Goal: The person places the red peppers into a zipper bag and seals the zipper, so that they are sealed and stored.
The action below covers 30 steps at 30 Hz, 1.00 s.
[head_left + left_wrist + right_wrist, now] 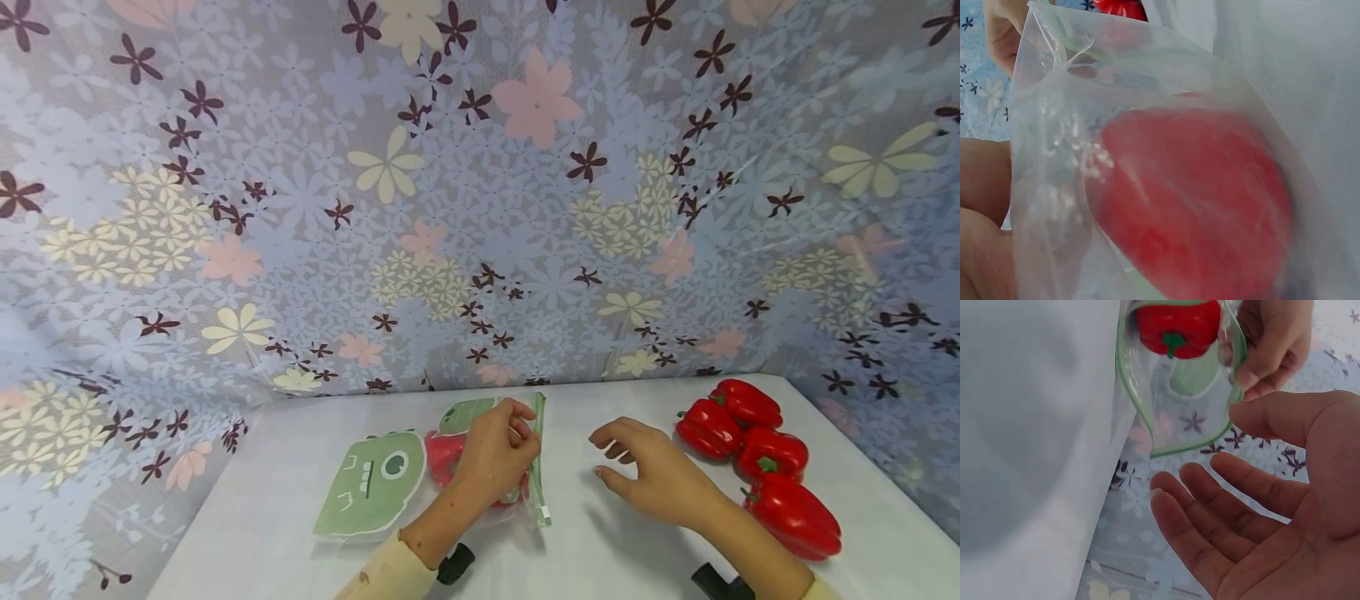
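Note:
My left hand [497, 450] pinches the upper edge of a clear zip bag with a green seal strip [540, 483]. Inside the bag is a red bell pepper [1191, 200], showing blurred through the plastic in the left wrist view. In the right wrist view the bag's mouth gapes, its green rim [1191, 449] spread, and the pepper's green stem faces out. My right hand [648, 471] hovers to the right of that mouth with nothing in it, fingers apart and gently bent.
A second bag with a green one-eyed monster print [375, 483] lies flat on the white table [247, 500] at left. Several red bell peppers [771, 454] are grouped at the right. A flowered cloth [480, 208] hangs behind the table.

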Each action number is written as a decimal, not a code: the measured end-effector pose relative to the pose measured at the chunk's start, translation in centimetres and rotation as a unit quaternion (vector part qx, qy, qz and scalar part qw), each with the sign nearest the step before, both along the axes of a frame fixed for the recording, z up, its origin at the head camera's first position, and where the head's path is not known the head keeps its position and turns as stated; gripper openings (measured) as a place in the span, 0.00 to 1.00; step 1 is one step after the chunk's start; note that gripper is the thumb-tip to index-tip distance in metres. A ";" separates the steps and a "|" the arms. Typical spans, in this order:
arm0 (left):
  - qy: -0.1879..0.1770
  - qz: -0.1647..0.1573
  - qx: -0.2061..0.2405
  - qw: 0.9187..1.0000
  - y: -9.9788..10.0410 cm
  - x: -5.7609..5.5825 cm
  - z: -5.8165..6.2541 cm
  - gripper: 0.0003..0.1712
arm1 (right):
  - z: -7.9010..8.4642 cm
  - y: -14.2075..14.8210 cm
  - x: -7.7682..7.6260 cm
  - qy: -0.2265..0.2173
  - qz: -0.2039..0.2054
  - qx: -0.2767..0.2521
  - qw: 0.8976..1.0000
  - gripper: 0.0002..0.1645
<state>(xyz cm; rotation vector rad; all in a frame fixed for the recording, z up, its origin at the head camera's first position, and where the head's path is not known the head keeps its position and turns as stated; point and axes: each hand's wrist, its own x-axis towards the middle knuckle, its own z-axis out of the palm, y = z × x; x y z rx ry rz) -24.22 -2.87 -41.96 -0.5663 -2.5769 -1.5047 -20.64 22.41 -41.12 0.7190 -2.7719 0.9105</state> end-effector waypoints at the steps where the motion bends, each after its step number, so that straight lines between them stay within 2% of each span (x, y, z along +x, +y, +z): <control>1: 0.000 -0.003 0.001 1.000 0.0 0.0 0.0 0.16 | 0.1 0.2 0.1 0.004 -0.005 0.003 1.000 0.19; 8: -0.001 -0.001 0.001 1.000 0.1 0.0 -0.1 0.15 | 0.1 1.7 0.7 0.038 -0.034 0.020 0.998 0.20; 19: -0.001 0.008 -0.005 1.000 0.0 0.0 -0.2 0.15 | 0.4 5.2 3.0 0.095 -0.099 0.053 0.989 0.27; 22: 0.000 0.011 -0.007 1.000 0.0 0.0 -0.2 0.15 | 0.4 6.0 3.6 0.096 -0.112 0.063 0.987 0.30; 26: -0.002 0.011 -0.004 1.000 -0.1 0.0 -0.2 0.15 | 0.9 7.3 4.1 0.081 -0.140 0.100 0.982 0.35; 30: -0.004 0.007 0.002 1.000 0.0 0.1 -0.2 0.15 | 1.4 8.8 4.3 0.082 -0.150 0.135 0.976 0.39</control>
